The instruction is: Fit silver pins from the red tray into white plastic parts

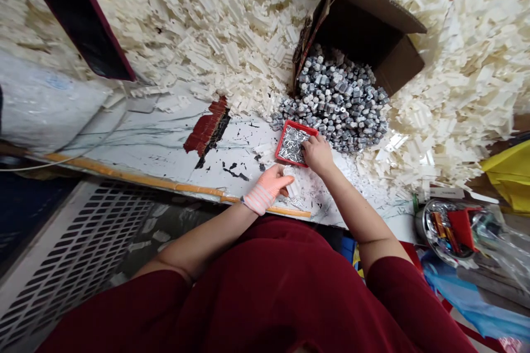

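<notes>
- Left hand (269,186), gloved: fingers closed around a white plastic piece (292,185) at the table (165,143) edge.
- Right hand (317,153): fingers dipped into the red tray (280,140) of metal pins (293,143); grip hidden.
- Likely pin-picking; fitting one would need fine alignment.

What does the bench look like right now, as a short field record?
left hand: gloved, at the table edge, touching a white plastic piece
right hand: bare, fingertips in the red tray
red tray: holds small metal parts
grey parts: heap spilling from the cardboard box
surroundings: loose white pieces heaped around
</notes>
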A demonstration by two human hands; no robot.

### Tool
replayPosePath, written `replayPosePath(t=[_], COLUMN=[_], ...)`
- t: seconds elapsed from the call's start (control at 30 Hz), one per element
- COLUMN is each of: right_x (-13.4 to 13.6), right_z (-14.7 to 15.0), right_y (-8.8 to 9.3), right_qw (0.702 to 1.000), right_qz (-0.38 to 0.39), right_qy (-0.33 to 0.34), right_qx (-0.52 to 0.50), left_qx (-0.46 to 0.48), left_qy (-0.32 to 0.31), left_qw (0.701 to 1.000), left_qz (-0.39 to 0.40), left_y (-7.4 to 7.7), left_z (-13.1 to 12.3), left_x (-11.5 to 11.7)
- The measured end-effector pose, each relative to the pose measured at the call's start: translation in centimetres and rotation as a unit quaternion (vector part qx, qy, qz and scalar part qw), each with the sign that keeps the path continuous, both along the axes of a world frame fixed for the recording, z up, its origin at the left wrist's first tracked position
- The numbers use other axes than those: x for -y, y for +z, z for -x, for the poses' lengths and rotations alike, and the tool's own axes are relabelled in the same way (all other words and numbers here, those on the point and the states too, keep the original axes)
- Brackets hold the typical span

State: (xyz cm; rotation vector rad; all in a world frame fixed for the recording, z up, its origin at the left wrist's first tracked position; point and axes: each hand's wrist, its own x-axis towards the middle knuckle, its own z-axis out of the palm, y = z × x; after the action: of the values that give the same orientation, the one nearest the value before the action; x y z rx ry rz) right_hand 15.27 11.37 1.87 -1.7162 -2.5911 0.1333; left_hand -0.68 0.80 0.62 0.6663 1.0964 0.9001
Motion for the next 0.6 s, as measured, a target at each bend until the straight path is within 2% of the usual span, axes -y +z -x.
replayPosePath(t=[0.1, 0.23, 0.3, 0.37, 0.43, 0.5, 0.6], right_x=[-1.3, -1.3, -0.5, 0.7, 2.0, 3.1, 4.2], right_z=[0.6, 0.0, -0.5, -0.7, -0.7, -0.5, 0.0], right_y=[0.0, -0.1, -0.2, -0.3, -0.2, 0.1, 0.9], right_qw=[1.000, 0.991, 0.970, 0.933, 0.897, 0.883, 0.907], right_qz=[0.005, -0.016, 0.011, 0.072, 0.139, 0.197, 0.207], right_qy=[0.012, 0.004, -0.014, -0.048, -0.069, -0.053, -0.002], right_qx=[0.016, -0.130, -0.242, -0.349, -0.413, -0.423, -0.366], left_qx=[-0.009, -0.003, 0.005, 0.010, 0.010, 0.003, -0.025], left_qy=[0.007, 0.019, 0.022, 0.020, 0.016, 0.012, 0.006], left_qw=[1.000, 1.000, 1.000, 1.000, 1.000, 1.000, 0.999], left_qz=[0.000, -0.004, -0.001, -0.002, -0.006, -0.014, -0.030], left_y=[-0.4, -0.8, -0.9, -1.0, -0.9, -0.7, -0.4], left_z=[0.4, 1.0, 1.0, 1.0, 0.8, 0.7, 0.7], left_x=[-0.2, -0.6, -0.9, -1.1, -1.2, -1.2, -1.1])
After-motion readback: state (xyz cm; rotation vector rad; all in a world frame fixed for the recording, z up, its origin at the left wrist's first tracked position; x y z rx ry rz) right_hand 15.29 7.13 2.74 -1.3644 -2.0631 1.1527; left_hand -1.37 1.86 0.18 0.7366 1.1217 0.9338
